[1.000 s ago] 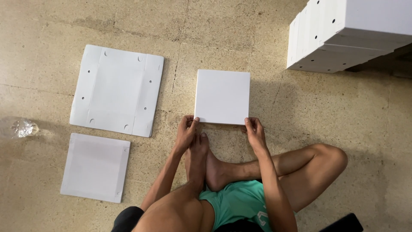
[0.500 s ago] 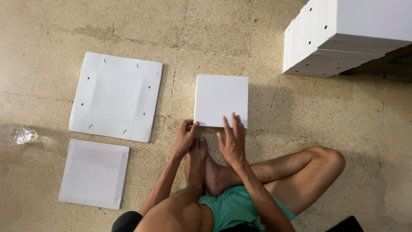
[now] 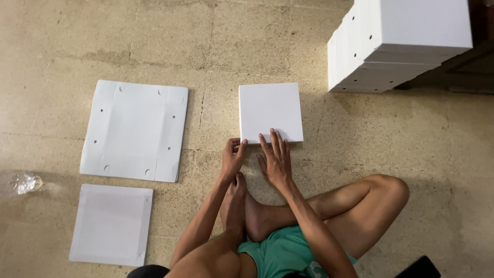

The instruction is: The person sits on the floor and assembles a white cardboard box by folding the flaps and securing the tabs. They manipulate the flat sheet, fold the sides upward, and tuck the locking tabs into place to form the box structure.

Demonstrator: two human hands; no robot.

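Note:
A white square box [image 3: 270, 110] lies flat on the stone floor in front of my crossed legs. My left hand [image 3: 232, 159] rests at its near left corner, fingers curled against the edge. My right hand [image 3: 275, 157] lies flat with spread fingers on the near edge of the box, just right of the left hand. Neither hand lifts the box.
A flat white cardboard sheet with punched holes [image 3: 135, 129] lies to the left, and a smaller white sheet [image 3: 111, 224] lies below it. A stack of assembled white boxes [image 3: 396, 44] stands at the top right. A crumpled clear wrapper [image 3: 23, 183] sits at the far left.
My right hand has slid left from the box's near right corner to the middle of its near edge. The left hand has stayed at the near left corner.

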